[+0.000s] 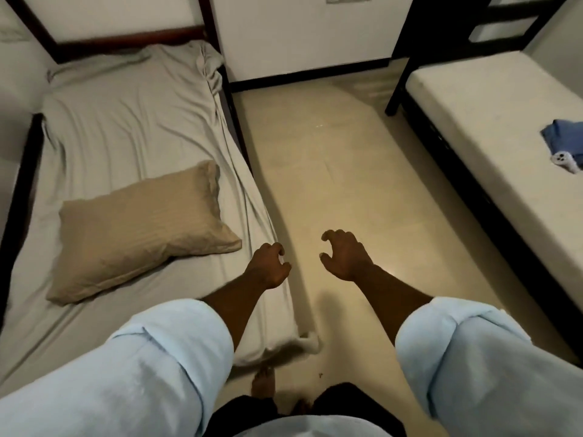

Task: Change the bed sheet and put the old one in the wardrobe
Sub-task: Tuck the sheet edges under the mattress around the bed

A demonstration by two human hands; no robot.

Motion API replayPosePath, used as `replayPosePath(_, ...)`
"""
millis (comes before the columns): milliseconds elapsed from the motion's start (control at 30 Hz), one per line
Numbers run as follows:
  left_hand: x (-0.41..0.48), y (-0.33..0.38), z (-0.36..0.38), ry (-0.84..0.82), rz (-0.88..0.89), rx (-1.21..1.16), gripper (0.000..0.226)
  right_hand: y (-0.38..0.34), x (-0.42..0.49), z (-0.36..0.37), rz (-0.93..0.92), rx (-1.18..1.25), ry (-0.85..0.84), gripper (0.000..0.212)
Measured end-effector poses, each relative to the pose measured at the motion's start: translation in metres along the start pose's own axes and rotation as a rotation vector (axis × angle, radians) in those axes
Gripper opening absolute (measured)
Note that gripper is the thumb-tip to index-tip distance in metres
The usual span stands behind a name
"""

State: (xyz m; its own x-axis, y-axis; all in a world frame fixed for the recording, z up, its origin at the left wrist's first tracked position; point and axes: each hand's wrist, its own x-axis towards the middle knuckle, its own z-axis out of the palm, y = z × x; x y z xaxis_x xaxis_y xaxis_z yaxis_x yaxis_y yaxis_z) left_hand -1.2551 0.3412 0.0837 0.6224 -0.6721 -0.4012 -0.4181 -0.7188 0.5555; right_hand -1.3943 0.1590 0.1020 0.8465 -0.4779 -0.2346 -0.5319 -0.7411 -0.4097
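Between two beds, over pale floor [331,171]: both arms out, light blue sleeves [157,367] rolled to the forearm. Left hand [268,266] above the near edge of the left bed, fingers curled loosely, holding nothing. Right hand [345,257] over the floor, fingers hooked and spread, also empty. Grey bed sheet [126,115] on the left mattress, wrinkled, bunched at the far corner and hanging over the side. Tan pillow [138,228] lying on it. On the right, bare white mattress [492,127] with blue cloth [564,134] and a small white controller [564,160] beside it.

two beds [132,121] [492,127], one pillow [138,228], two hands [268,269] [347,257]
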Motion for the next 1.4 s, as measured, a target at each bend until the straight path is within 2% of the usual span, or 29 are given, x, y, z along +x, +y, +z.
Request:
replayPosePath(133,0.041,0.043,-0.022,0.063,-0.004,0.009,0.039,0.010,0.052,-0.040,-0.024,0.040,0.046,0.046)
replayPosePath(500,0.175,0.181,-0.047,0.248,-0.118,-0.088,0.040,0.108,0.201,-0.159,-0.231,0.028,-0.008,0.044)
replayPosePath(667,0.231,0.218,-0.073,0.349,-0.127,-0.168,0.040,0.122,0.279,-0.200,-0.265,-0.013,-0.038,0.044)
replayPosePath(833,0.297,0.205,-0.119,0.422,-0.217,-0.185,0.036,0.092,0.378,-0.216,-0.358,0.016,-0.068,0.044)
replayPosePath(967,0.357,0.179,-0.170,0.420,-0.262,-0.195,0.028,0.053,0.462,-0.225,-0.405,0.008,-0.088,0.045)
replayPosePath(1067,0.413,0.160,-0.222,0.437,-0.271,-0.201,0.026,0.018,0.536,-0.238,-0.400,0.035,-0.080,0.045)
replayPosePath(1233,0.498,0.147,-0.307,0.455,-0.290,-0.159,0.037,-0.027,0.651,-0.264,-0.411,0.060,-0.073,0.045)
replayPosePath(1300,0.513,0.146,-0.320,0.437,-0.287,-0.150,0.032,-0.031,0.672,-0.267,-0.416,0.060,-0.086,0.044)
replayPosePath(1333,0.558,0.137,-0.344,0.461,-0.293,-0.139,0.029,-0.039,0.726,-0.272,-0.409,0.048,-0.087,0.044)
replayPosePath(1400,0.568,0.133,-0.352,0.442,-0.292,-0.156,0.027,-0.041,0.744,-0.274,-0.410,0.042,-0.099,0.044)
